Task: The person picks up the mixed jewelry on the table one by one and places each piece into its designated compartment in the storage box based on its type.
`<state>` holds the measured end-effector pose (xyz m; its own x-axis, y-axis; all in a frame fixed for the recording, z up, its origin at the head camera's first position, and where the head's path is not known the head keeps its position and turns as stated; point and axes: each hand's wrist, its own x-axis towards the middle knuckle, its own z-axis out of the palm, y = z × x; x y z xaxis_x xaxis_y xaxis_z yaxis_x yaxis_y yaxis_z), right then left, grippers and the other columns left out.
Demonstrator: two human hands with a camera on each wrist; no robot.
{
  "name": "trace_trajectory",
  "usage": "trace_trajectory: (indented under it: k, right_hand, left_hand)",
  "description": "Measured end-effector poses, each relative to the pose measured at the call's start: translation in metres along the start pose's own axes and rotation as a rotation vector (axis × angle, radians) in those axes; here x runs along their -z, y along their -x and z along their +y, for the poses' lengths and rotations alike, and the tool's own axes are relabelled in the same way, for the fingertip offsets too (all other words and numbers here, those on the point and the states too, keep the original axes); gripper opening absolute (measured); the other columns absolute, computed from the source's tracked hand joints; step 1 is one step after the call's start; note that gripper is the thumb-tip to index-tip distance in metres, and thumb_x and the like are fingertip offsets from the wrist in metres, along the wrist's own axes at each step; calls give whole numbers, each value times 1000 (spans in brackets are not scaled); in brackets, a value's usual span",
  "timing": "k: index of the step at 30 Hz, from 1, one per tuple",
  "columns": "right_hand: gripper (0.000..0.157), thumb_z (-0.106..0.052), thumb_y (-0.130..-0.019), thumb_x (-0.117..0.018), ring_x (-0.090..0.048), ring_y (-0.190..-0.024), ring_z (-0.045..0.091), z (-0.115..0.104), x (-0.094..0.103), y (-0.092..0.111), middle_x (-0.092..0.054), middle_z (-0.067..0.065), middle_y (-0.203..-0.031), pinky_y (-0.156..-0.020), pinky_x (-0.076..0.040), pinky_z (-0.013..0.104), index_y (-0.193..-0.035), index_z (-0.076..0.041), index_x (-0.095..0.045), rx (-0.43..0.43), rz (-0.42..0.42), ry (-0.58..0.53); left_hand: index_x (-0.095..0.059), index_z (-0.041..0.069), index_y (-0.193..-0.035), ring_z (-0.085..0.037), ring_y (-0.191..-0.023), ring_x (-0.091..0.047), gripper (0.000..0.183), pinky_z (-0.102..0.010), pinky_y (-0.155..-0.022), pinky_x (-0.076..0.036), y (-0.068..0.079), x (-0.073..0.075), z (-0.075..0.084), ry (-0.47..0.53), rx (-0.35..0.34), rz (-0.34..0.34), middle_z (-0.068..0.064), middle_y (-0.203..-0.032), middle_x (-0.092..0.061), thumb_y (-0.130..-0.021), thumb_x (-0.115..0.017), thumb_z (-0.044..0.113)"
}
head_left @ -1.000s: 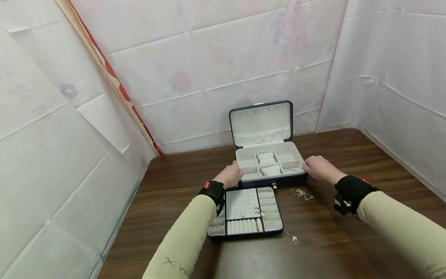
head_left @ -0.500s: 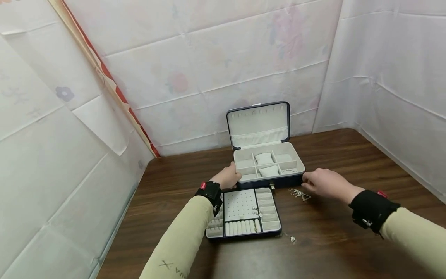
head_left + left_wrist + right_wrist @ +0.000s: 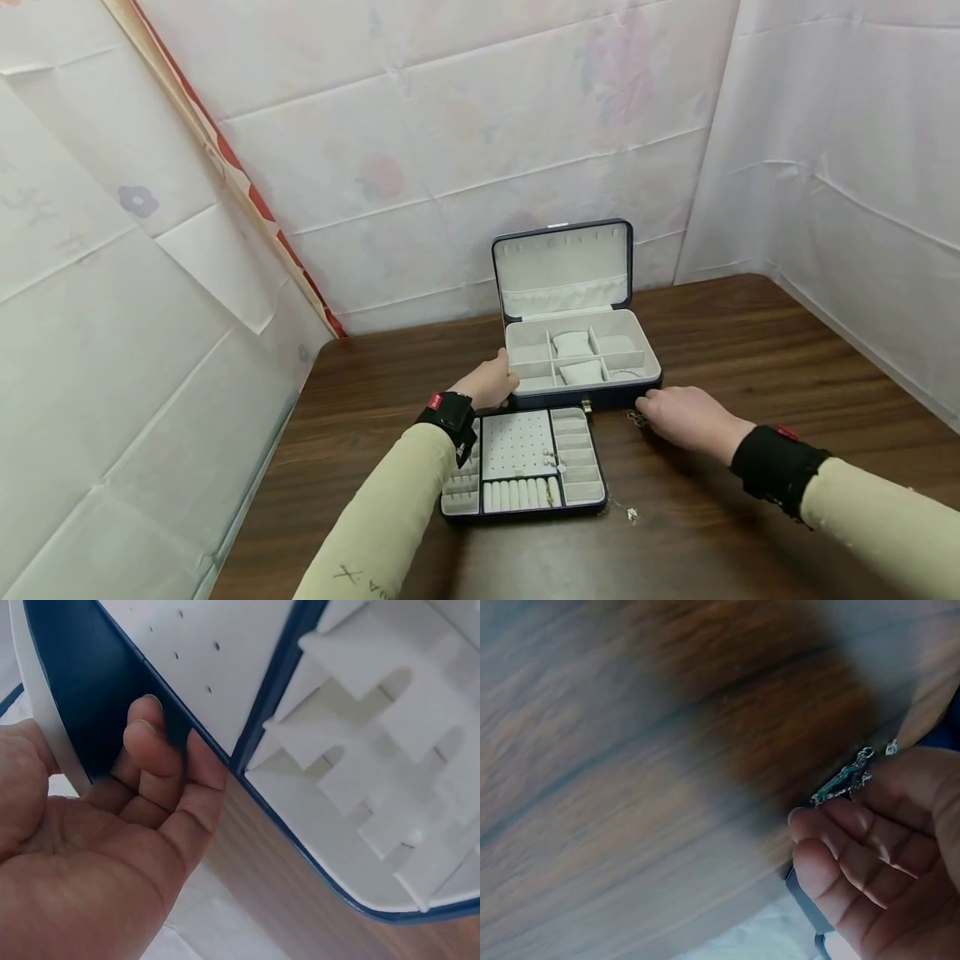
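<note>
An open navy jewelry box with a white lining stands near the table's back. My left hand holds its left front corner; in the left wrist view the thumb is at the white rim and the fingers curl by the blue wall. My right hand is low at the table by the right front corner, its fingers loosely bent at a small heap of silver chain, partly covered in the head view. In front of the box lies a jewelry tray, its left part behind my left wrist.
The box's compartments hold two white cushions and a thin bracelet. Earrings and a gold-coloured ring sit on the tray. A fine chain with a pendant lies right of it. White sheeting hangs behind the table.
My right hand has left the box's right side and come down and leftward to the chain heap. My left hand stays at the box's left front corner.
</note>
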<state>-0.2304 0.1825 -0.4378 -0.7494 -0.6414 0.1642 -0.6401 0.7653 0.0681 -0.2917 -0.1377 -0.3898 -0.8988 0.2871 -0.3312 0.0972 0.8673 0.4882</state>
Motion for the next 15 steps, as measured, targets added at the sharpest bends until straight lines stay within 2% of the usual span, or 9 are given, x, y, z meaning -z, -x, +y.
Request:
trace_trajectory:
  k: [4,7,11,15]
  right_hand:
    - [16,-2,-87,-74,-55,-59,16,-3,-2,-2,-57,2,-70,-51,-48,35,-80,-11,-63,3,-11,14]
    - [18,-3,-86,-74,-52,-57,15,-5,0,-3,-54,1,-69,-49,-46,34,-78,-11,-60,-7,-24,-17]
    - [25,-3,-83,-73,-43,-55,11,-5,13,-3,-47,-4,-66,-48,-39,30,-76,-15,-52,-17,0,-111]
    - [26,-2,-81,-70,-39,-55,6,-4,37,-7,-43,-9,-65,-49,-35,25,-76,-17,-49,-44,57,-258]
  left_hand:
    - [4,-2,-162,-16,-49,-43,70,-29,-52,-34,3,0,1,19,1,-5,-5,-68,-56,-109,-39,18]
    - [3,-2,-162,-16,-50,-43,70,-29,-52,-35,5,0,1,24,0,-5,-6,-69,-57,-109,-39,18]
    - [3,-3,-161,-16,-50,-44,70,-28,-54,-36,5,1,1,25,-12,-4,-6,-70,-58,-109,-39,18]
    - [2,-3,-161,-16,-51,-44,70,-28,-55,-36,5,1,1,34,-16,-1,-6,-72,-58,-109,-40,18]
